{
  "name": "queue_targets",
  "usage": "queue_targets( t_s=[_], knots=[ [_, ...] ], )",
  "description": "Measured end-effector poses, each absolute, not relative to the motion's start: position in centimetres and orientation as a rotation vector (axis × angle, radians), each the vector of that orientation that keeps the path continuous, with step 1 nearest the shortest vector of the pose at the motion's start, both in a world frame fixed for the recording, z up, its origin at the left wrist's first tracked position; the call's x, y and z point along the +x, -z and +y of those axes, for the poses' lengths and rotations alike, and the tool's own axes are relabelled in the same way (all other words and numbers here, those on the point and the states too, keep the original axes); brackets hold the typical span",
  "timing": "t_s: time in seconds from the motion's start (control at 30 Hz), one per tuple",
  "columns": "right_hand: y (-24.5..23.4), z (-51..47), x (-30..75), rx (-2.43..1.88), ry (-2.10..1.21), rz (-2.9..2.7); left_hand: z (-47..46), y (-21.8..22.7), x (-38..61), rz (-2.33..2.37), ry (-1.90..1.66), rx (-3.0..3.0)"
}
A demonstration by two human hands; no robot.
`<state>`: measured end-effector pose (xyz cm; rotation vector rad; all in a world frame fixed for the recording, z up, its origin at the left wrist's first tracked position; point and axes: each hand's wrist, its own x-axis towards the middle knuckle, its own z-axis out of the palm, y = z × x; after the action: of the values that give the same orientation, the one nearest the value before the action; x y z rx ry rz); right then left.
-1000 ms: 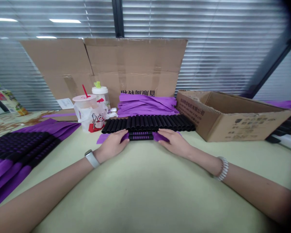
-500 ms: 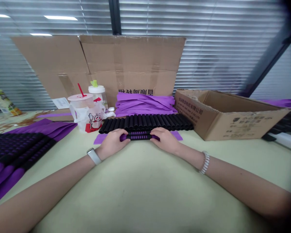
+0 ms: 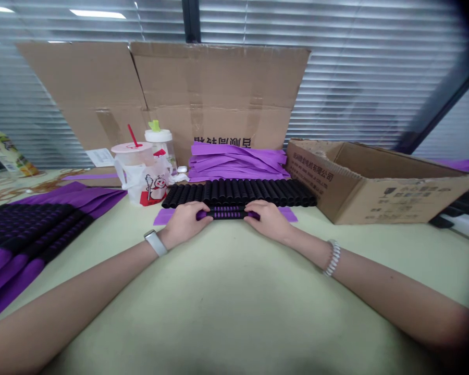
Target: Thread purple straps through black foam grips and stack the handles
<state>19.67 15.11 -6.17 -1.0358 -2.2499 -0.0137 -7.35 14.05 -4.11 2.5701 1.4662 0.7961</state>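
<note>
While your left hand (image 3: pixel 185 223) and right hand (image 3: pixel 268 221) grip the roller (image 3: pixel 227 213) by its ends, uneven pressure could skew the purple strip (image 3: pixel 161 216) or nudge the black tubes (image 3: pixel 238 191) just beyond.

Flattened cardboard (image 3: pixel 219 88), propped upright before slatted blinds (image 3: pixel 355 62). Open carton (image 3: pixel 375 182) at right (printed characters on its side). Lidded cup (image 3: pixel 135 156) with red straw, in a plastic bag; white bottle (image 3: pixel 161 141), green-capped, just behind. Pale green table (image 3: pixel 226 302).
</note>
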Motion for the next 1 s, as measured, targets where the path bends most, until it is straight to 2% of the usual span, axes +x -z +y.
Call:
queue_targets(
  t_s=[0.77, 0.87, 1.0],
  knots=[
    [5.8, 13.4, 21.3, -1.067, 0.035, -2.262, 12.7, 4.1, -7.9, 1.591, -0.729, 2.575],
    [5.7, 12.2, 23.2, -1.142, 0.073, -2.348, 11.3, 3.7, -8.6, 1.656, -0.577, 2.574],
    [6.1, 11.1, 25.3, -1.319, 0.079, -2.498, 10.0, 3.5, -9.3, 1.767, -0.183, 2.527]
  ],
)
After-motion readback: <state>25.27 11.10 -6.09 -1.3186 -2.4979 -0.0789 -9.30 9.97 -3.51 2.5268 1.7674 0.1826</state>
